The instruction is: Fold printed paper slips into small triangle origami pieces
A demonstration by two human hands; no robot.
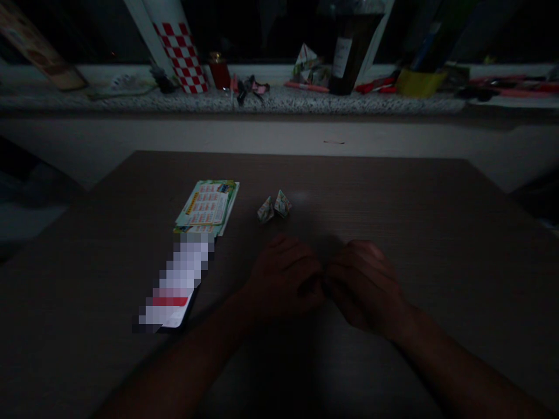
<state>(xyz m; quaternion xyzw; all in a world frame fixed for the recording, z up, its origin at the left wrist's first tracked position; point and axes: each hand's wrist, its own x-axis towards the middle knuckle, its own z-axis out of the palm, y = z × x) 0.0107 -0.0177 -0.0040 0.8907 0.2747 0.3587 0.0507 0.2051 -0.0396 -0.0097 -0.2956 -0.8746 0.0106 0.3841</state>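
Close together on the dim tabletop, my left hand (286, 278) and my right hand (367, 285) have curled fingers, with fingertips meeting or nearly so. Whatever they pinch, if anything, is hidden by the fingers and the dark. Just beyond my left hand stand two small folded paper pieces (282, 205), pointed at the top and printed in several colours. A stack of printed paper cards (203, 203) lies to their left, green-edged with rows of red print. Nearer me, a phone (177, 285) with a lit, blurred screen lies against the cards.
The brown wooden table (437, 233) ends at a wall below a speckled stone sill (271, 103). On the sill stand a red-and-white checkered cylinder (181, 55), a dark bottle (345, 64), a small red bottle (219, 73), a yellow container (420, 83) and a folded paper piece (305, 58).
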